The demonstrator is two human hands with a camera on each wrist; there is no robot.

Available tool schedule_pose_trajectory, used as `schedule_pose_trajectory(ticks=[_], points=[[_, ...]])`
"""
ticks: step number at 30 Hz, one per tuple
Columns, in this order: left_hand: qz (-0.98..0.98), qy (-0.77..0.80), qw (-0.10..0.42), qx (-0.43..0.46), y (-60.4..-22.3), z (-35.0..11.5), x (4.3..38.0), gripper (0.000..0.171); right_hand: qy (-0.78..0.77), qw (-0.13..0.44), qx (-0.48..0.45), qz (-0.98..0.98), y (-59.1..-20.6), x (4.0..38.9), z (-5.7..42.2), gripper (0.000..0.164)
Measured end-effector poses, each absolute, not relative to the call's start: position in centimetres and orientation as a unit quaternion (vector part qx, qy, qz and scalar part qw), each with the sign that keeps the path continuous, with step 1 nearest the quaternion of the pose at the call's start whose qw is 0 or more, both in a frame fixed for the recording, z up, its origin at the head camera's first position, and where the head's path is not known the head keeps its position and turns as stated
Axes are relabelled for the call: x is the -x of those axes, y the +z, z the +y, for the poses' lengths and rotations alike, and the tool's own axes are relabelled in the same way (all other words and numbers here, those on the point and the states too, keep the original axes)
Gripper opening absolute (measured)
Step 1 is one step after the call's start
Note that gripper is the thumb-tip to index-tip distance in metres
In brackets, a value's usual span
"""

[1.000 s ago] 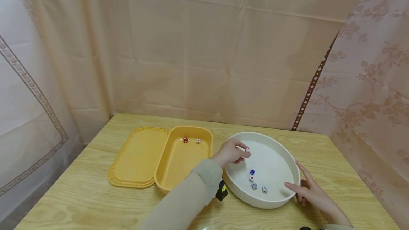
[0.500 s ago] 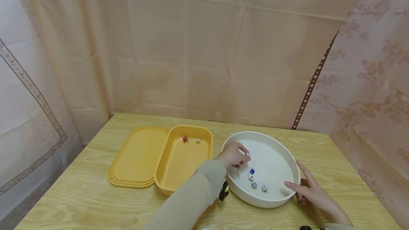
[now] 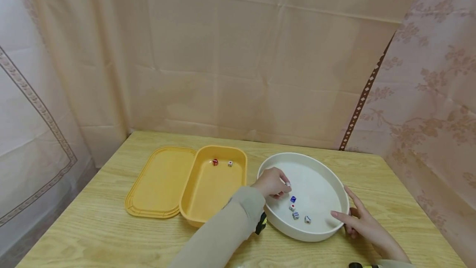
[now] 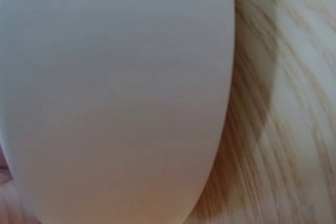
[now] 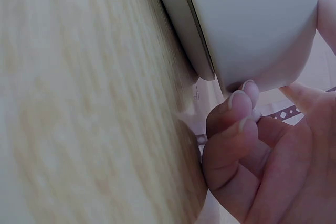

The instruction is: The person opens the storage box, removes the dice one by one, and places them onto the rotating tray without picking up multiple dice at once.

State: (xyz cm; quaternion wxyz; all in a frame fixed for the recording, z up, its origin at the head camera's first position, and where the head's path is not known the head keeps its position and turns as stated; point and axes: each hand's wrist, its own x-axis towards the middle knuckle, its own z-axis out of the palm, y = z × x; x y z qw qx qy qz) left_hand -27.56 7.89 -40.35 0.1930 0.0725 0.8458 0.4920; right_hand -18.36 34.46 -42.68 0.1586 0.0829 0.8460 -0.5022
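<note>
In the head view my left hand [image 3: 273, 182] reaches over the near-left rim of a round white tray [image 3: 316, 173] and pinches a small white die [image 3: 288, 184] between thumb and fingers. Inside the tray, close to that hand, lie a blue die [image 3: 293, 199], a white die with a red dot [image 3: 292, 207] and two white dice with blue dots [image 3: 295, 215]. My right hand [image 3: 366, 226] holds the tray's right side, thumb over the rim. In the right wrist view its curled fingers [image 5: 231, 145] are at the tray's outer wall. The tray's wall fills much of the left wrist view.
Left of the tray stands a yellow rectangular box [image 3: 208, 193] with a red die [image 3: 215, 162] and a white die [image 3: 230, 163] inside. Its yellow lid [image 3: 161, 181] lies beside it on the wooden table [image 3: 93, 218]. Curtains hang behind and at both sides.
My left hand, with the white die pinched in it, has come slightly lower and nearer inside the tray. The right hand and the other dice stay where they were.
</note>
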Motion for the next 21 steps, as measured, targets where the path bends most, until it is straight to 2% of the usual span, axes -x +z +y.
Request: schedule_pose_trajectory(ticks=[21], points=[[0.843,0.494,0.196,-0.085,-40.34,7.80,27.63,0.008,-0.497,0.153,-0.078,0.850,-42.92,18.34,34.60,0.100]])
